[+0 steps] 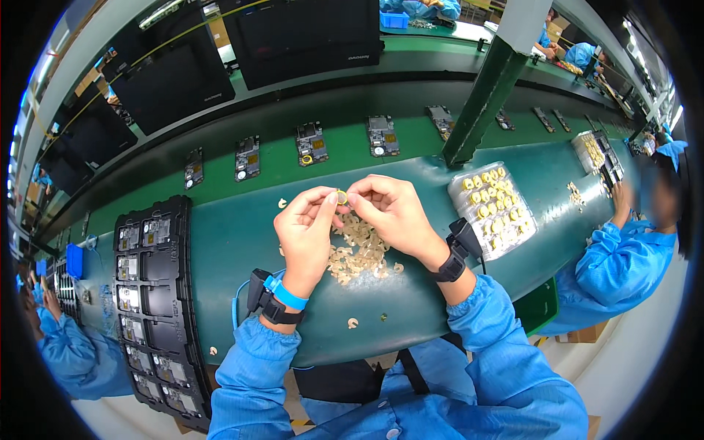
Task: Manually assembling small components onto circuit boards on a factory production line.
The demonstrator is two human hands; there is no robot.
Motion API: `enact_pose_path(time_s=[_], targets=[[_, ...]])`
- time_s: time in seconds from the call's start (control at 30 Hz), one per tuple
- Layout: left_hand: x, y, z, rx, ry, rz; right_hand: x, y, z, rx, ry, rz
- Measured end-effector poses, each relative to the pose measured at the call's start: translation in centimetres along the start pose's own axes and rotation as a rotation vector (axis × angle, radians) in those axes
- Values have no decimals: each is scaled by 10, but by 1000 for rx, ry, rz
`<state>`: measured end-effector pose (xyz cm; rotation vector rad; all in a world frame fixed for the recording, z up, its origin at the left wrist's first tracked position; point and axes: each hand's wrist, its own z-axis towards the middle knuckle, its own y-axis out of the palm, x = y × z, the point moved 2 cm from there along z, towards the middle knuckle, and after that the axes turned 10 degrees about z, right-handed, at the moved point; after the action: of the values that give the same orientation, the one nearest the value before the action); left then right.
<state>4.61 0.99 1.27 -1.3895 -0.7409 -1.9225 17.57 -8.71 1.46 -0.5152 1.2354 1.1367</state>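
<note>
Both hands meet above the green worktable, over a loose pile of small beige C-shaped pieces [361, 249]. Between my fingertips is a small round disc with a yellow rim [342, 196]. My left hand [306, 226] pinches it from the left with thumb and forefinger. From the other side, my right hand [398, 216] closes thumb and fingers on its edge. A clear plastic tray of yellow round parts [493, 207] lies to the right of my right hand. On the left stands a black compartment tray [167, 293] with circuit boards in several pockets.
Circuit boards [309, 143] sit in a row on the green strip [337, 126] beyond the table. A green post [484, 103] rises at its far edge, and black monitors [301, 44] stand behind. A co-worker in blue [616, 257] sits at the right.
</note>
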Motion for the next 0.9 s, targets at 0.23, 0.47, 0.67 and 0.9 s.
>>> enact_pose_path(time_s=[0.23,0.47,0.67,0.9], targets=[[0,0,0,-11,1,23,-5,-2,-1,-23,-51,-120],[2,2,-2,-57,13,49,-10,-1,-1,4,-99,-211],[0,3,-4,-126,60,137,-19,1,-3,11,-193,-373],[-2,-13,10,26,-75,-47,-22,-9,-5,-21,39,-244]])
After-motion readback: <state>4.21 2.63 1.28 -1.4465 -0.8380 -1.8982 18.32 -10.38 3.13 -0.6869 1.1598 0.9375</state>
